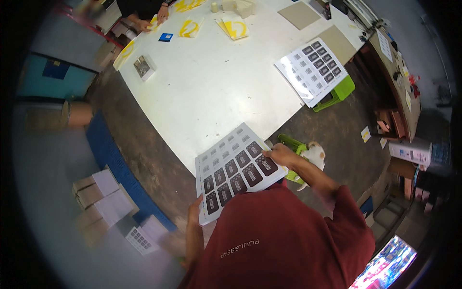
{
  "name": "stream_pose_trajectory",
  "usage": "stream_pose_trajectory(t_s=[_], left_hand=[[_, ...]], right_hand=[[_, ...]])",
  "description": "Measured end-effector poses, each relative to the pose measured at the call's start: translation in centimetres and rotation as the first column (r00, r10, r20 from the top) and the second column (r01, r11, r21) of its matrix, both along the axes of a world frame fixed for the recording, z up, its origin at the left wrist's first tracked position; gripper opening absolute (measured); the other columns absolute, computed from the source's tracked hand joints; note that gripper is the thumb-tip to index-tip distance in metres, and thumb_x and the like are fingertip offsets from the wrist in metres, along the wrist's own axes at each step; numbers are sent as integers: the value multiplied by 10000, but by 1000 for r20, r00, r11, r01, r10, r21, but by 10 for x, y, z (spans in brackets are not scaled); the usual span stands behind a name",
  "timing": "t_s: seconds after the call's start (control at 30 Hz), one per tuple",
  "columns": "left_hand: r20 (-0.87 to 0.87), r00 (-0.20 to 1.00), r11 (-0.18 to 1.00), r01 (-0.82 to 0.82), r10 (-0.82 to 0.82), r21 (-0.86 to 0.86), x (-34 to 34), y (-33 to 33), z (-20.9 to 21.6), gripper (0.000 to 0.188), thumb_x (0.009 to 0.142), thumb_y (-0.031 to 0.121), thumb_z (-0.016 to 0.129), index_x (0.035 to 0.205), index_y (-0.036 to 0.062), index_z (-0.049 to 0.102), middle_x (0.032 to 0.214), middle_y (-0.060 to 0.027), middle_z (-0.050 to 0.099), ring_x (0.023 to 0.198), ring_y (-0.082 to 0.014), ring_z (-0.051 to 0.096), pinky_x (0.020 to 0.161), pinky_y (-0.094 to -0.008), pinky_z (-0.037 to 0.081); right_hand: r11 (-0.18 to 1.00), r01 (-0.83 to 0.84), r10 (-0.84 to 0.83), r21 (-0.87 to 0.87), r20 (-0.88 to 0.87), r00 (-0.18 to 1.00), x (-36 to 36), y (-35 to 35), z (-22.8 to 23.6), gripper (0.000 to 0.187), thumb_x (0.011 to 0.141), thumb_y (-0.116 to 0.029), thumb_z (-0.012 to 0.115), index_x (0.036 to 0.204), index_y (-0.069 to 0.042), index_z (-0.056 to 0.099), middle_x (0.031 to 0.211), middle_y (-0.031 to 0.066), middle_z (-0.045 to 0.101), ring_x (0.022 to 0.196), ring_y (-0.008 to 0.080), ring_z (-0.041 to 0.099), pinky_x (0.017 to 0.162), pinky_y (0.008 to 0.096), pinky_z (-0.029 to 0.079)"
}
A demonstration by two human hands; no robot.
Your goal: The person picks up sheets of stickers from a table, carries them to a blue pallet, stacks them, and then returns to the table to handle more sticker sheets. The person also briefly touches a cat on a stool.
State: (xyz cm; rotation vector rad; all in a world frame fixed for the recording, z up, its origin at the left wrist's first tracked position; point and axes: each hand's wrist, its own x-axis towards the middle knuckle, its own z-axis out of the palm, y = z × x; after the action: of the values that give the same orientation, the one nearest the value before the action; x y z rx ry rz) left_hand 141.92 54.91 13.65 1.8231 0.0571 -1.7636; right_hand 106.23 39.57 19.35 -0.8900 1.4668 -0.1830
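Observation:
A stack of white printed sheets (231, 164), with dark rounded labels on the near half and small grey prints on the far half, is between my hands at the table's near edge. My right hand (281, 155) is closed on its right edge, thumb on top. At the lower left corner, my left hand (194, 212) grips the edge, its fingers partly hidden beneath the sheets. The stack lies tilted against my front, its far end over the white table (207, 96).
A similar sheet stack (313, 70) lies at the table's right edge, above a green stool (339, 91). A white and tan cat (314, 155) is by another green stool (291, 142). Across the table, a person's hands (153, 21) handle yellow-white sheets. Wrapped stacks (103, 192) stand at left.

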Motion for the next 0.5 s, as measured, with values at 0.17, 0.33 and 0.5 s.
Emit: stream_pose_trajectory(t_s=[0.17,0.33,0.5], left_hand=[[-306,931,977,-214,199,-17,-14,-21,11,379,935,216,541,1201,-54,571,1056,-154,677,862,-229,688,772,-342,558],[-429,867,965,-258,254,50,-17,-37,39,362,926,206,549,1176,-55,578,1080,-165,670,885,-235,688,789,-347,566],[-260,964,993,-80,55,-85,-26,-43,33,445,963,353,499,1206,-13,572,1034,-139,680,931,-220,674,818,-334,550]], right_hand=[[953,58,-88,298,86,992,-22,-58,-8,347,883,-202,629,991,126,658,923,186,689,822,232,670,780,369,516],[849,70,-211,524,215,953,-34,-73,-27,364,892,-230,602,1082,79,627,978,158,674,891,219,672,790,361,543],[917,-66,18,394,125,992,-40,-86,-33,486,923,-341,539,1225,40,566,1128,174,629,1038,245,621,901,373,487]])
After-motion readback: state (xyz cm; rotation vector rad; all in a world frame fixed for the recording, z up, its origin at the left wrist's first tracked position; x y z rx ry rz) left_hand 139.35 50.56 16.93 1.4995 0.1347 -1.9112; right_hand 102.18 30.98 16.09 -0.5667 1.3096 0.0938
